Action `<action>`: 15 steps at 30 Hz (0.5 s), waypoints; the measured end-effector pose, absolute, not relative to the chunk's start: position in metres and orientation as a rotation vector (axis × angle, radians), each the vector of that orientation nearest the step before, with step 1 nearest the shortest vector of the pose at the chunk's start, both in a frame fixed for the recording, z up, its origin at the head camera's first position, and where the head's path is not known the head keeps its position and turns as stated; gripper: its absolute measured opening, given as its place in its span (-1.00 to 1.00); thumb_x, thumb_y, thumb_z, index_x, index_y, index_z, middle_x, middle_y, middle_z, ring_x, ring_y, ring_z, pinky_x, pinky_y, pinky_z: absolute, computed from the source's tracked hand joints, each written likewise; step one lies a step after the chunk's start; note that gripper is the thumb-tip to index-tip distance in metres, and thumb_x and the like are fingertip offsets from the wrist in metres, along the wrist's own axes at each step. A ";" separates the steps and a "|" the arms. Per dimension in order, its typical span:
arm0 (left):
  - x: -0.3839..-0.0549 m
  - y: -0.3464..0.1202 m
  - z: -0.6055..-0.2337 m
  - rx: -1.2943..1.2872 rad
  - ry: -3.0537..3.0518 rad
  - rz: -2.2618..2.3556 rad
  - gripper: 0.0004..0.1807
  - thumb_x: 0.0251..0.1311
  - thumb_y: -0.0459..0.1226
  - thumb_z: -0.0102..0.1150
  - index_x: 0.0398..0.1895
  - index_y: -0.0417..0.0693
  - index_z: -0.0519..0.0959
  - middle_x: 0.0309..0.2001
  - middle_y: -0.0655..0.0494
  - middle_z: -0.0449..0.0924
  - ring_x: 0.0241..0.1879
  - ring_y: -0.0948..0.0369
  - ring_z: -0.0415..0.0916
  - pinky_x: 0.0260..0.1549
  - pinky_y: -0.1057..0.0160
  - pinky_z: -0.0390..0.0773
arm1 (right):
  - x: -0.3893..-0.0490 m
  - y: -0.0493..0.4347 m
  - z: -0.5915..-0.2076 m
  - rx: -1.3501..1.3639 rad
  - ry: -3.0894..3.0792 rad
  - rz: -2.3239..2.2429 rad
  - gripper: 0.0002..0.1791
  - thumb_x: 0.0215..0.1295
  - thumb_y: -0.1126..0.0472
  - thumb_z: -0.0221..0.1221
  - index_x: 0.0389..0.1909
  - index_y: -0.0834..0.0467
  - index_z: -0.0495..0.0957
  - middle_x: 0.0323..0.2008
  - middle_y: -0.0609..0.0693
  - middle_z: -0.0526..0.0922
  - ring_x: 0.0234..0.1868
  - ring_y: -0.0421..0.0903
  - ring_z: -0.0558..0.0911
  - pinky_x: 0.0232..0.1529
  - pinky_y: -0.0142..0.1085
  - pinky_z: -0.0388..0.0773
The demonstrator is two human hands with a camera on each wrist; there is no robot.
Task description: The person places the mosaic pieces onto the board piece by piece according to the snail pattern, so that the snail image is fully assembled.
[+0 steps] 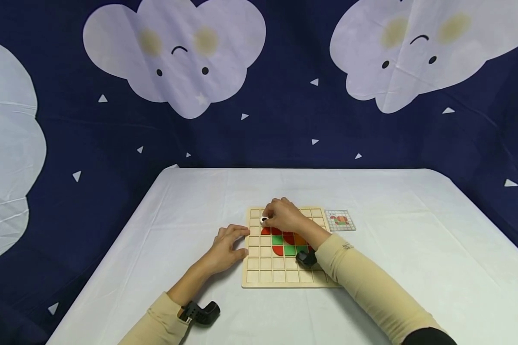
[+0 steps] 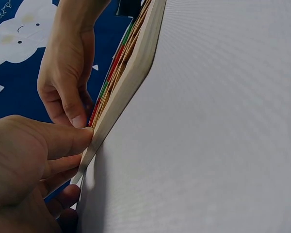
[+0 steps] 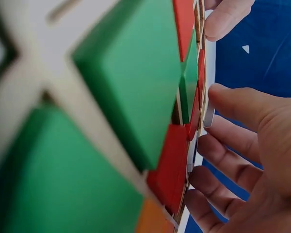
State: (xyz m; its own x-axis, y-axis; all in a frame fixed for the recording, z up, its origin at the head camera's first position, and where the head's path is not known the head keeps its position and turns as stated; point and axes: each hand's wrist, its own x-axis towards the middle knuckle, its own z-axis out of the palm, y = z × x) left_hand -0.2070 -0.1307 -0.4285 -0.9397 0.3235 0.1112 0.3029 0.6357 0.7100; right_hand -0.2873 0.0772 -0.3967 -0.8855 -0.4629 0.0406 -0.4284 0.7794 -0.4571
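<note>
A wooden grid board lies on the table with red, green and orange pieces in its cells. My right hand is over its upper left part, pinching a white eye tile with a black spot between thumb and fingers. In the right wrist view the tile shows edge-on beside the thumb, at the board's surface. My left hand rests at the board's left edge, thumb and fingertips touching it. The left wrist view has its thumb against the wooden rim.
A small pattern card with a coloured picture on a grid lies just right of the board. White cloth covers the table. Behind it hangs a dark blue cloth with clouds. Both wrists wear black cameras.
</note>
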 end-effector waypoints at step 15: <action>-0.207 -0.130 -0.428 0.543 2.820 1.219 -0.52 0.04 -0.36 0.26 0.11 -0.14 0.51 0.18 0.10 0.40 0.10 0.12 0.19 0.09 0.06 0.19 | -0.288 0.079 -0.400 -0.785 2.939 -0.656 -0.75 0.14 0.01 0.30 -0.22 0.04 0.66 -0.31 -0.08 0.55 -0.17 -0.06 0.42 -0.04 -0.11 0.36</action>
